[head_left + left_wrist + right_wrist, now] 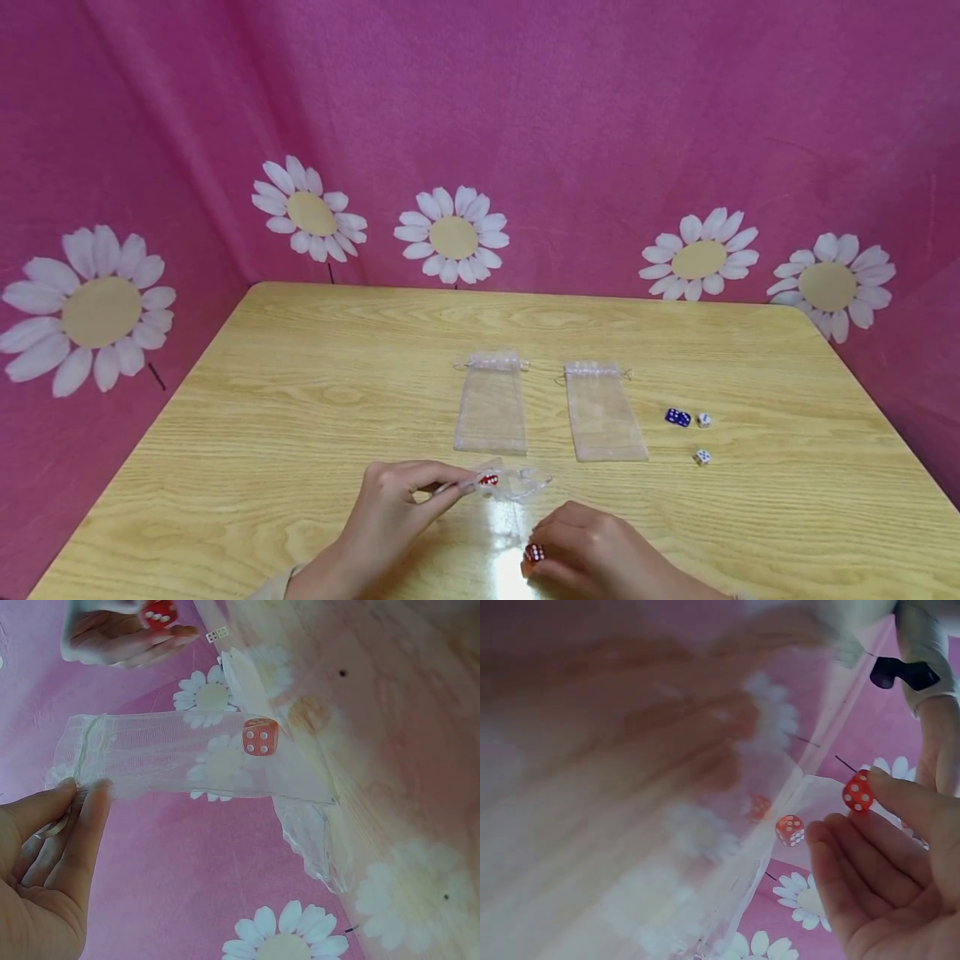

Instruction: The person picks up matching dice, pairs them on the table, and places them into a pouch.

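My left hand (386, 512) pinches a small sheer white drawstring pouch (172, 754) near its gathered top. Inside the pouch, toward the bottom end, a red die (260, 739) with white dots shows through the mesh. To the right and nearer the body, my right hand (596, 546) holds a second red die (857, 792) between thumb and fingers, apart from the pouch. In the right wrist view, the thumb presses on this die above the curled fingers.
Two flat sheer pouches, a left one (491, 408) and a right one (606, 417), lie beyond the hands on the wooden table (300, 375). To their right are blue dice (678, 417) and two white dice (703, 420). A pink flowered curtain (570, 150) surrounds the table.
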`<action>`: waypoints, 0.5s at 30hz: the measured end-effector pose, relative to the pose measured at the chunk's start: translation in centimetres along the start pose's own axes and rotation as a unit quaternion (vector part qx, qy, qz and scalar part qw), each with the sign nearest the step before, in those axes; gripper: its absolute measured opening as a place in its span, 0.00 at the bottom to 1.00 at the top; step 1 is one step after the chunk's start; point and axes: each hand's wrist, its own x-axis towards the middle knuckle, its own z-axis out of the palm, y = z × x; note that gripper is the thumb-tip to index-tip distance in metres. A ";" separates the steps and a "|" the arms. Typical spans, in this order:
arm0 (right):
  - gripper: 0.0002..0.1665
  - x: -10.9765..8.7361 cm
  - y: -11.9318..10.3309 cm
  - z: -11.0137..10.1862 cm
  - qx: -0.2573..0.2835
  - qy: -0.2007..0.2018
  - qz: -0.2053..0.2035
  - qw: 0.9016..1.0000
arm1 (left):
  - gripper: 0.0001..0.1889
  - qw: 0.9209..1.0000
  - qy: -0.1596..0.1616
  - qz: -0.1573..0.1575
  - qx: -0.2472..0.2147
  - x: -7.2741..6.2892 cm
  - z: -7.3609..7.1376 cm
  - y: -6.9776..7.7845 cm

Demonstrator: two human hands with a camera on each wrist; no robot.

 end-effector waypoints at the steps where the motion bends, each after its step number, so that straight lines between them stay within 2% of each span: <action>1: 0.05 0.0 0.0 0.0 0.007 0.011 -0.005 1.000 | 0.07 1.000 0.000 0.000 0.000 0.0 0.0 0.0; 8: 0.12 0.1 0.1 -0.2 0.057 0.091 -0.024 0.994 | 0.07 1.000 0.004 0.000 0.010 0.0 0.0 0.0; 15: 0.10 0.0 -0.1 -0.5 0.045 0.154 -0.032 0.986 | 0.09 1.000 0.011 0.005 0.013 0.1 0.0 0.1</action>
